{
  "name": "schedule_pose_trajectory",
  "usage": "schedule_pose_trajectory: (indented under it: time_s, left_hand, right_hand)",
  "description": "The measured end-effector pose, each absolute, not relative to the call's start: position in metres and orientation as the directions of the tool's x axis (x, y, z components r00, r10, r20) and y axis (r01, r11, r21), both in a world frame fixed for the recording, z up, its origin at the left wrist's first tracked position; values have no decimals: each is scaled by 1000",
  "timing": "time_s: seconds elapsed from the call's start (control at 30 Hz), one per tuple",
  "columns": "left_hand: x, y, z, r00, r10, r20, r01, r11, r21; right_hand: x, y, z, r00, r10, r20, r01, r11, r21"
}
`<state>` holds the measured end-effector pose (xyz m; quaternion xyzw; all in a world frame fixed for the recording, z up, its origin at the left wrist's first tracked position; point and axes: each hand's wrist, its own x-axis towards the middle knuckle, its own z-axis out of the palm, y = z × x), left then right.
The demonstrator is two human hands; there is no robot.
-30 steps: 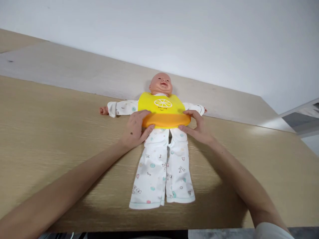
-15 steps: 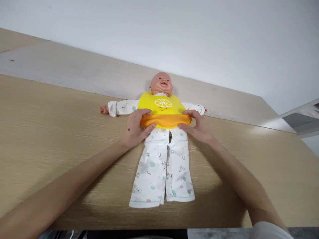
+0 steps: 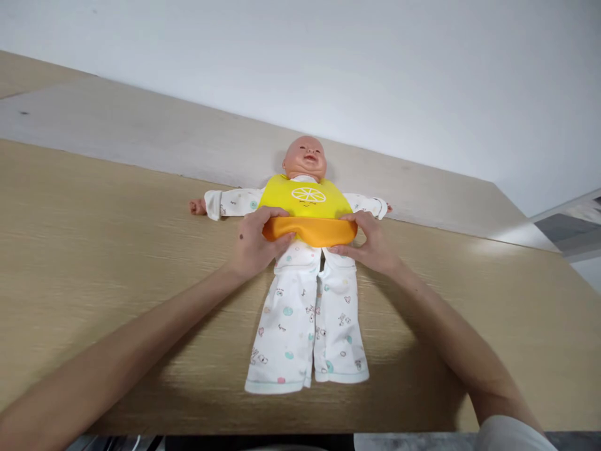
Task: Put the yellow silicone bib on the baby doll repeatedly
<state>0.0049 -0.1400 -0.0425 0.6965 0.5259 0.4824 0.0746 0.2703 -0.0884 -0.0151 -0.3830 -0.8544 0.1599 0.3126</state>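
A baby doll (image 3: 305,158) lies on its back with both arms stretched out sideways. It wears white printed pajamas (image 3: 288,326) and a yellow bib (image 3: 282,199) with a white citrus slice and a smiling face. Across the bib's lower part runs an orange catch pocket (image 3: 323,232). My left hand (image 3: 256,244) grips the pocket's left end, thumb below and fingers above. At the right end my right hand (image 3: 373,244) holds it the same way. The fingertips are partly hidden behind the pocket's edge.
The wooden table (image 3: 117,250) carries the doll and ends at a near edge below the doll's legs. Behind the doll's head a pale strip (image 3: 154,138) meets the white wall (image 3: 328,62).
The orange pocket now folds lower over the bib's yellow bottom edge and bulges downward in the middle. My right thumb has shifted slightly inward and down.
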Motion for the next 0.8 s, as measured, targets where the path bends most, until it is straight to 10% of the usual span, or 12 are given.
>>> schedule_pose_trajectory:
  time_s: [0.8]
  left_hand:
    - [7,-138,-19,-108,942,317,303,-273,913]
  right_hand:
    - [278,-81,-13,-460,782,421,521,622,-585]
